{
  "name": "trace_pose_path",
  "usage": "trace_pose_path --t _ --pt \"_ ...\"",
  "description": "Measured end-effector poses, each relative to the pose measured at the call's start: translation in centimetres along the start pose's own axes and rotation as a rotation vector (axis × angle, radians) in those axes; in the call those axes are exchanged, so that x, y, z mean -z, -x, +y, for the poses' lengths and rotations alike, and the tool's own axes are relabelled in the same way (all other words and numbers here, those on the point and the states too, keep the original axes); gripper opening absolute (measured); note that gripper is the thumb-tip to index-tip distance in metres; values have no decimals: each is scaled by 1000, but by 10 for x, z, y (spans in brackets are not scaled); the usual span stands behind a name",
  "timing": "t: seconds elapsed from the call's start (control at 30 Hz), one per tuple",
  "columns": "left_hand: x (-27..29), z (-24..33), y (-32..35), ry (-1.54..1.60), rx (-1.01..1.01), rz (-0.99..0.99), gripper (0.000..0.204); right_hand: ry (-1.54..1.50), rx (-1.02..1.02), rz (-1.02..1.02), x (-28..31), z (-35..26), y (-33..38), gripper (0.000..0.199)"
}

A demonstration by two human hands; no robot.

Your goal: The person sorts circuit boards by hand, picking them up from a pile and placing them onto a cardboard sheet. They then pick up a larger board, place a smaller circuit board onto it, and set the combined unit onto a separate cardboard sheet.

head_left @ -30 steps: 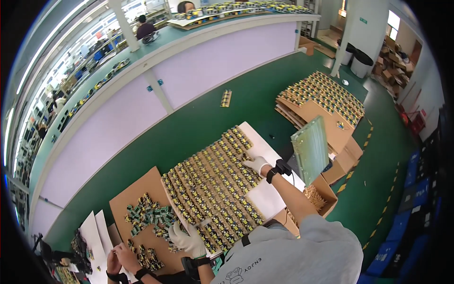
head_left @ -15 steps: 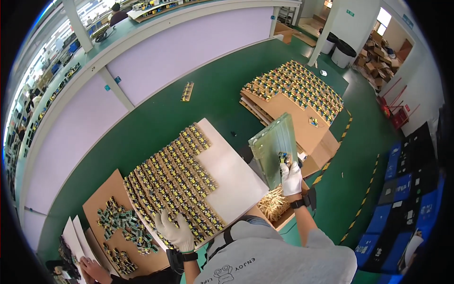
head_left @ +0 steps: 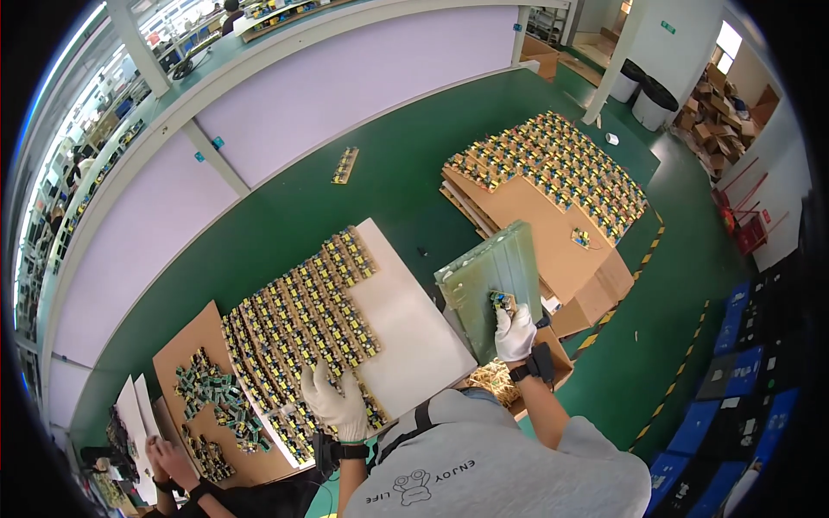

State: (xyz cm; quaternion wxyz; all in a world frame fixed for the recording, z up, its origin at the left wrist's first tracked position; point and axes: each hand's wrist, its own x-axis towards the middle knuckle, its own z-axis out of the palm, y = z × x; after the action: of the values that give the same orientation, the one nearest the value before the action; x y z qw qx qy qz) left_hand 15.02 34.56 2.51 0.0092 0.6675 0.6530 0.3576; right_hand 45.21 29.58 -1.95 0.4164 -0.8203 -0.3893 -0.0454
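My right hand (head_left: 515,331), in a white glove, is closed on a small circuit board (head_left: 503,301) with yellow and dark parts. It holds the board at the face of a thick, greenish see-through block (head_left: 471,281) that stands tilted; whether they touch I cannot tell. My left hand (head_left: 335,406), also gloved, is over the near right part of several tight rows of circuit boards (head_left: 294,319). Its fingers are apart, and part of the boards beneath is hidden. The rows lie on a pale sheet (head_left: 406,319), whose right part is bare.
Loose boards (head_left: 211,393) lie on cardboard (head_left: 173,354) at left, near another person's hands (head_left: 173,466). More boards (head_left: 553,164) cover a cardboard stack at far right. A box of wooden-looking sticks (head_left: 494,380) is beside me. Blue and black crates (head_left: 717,397) line the right.
The view has shifted slightly. My right hand has brought the circuit board lower and left across the block's face. My left hand has moved right and farther up over the rows.
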Motion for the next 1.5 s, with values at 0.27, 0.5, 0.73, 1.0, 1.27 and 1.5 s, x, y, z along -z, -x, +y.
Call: trace_pose_path --t 0.27,0.5,0.73,1.0,1.27,1.5 --pt "-26 42 -23 162 -209 -97 46 -91 -264 -104 -1 -24 -2 27" --pt "-7 108 -40 520 -104 -950 53 -928 -539 -145 -22 -26 29 37" --pt "-5 125 -44 260 -269 -925 40 -321 4 10 25 -81 -1 54" --pt "-8 121 -39 -143 -741 -856 49 469 768 -692 69 -87 -18 33" --pt "-15 102 -45 448 -37 -1037 86 -97 259 -72 49 -30 6 22" --pt "-23 80 -39 538 121 -991 76 -109 79 14 10 6 4 24"
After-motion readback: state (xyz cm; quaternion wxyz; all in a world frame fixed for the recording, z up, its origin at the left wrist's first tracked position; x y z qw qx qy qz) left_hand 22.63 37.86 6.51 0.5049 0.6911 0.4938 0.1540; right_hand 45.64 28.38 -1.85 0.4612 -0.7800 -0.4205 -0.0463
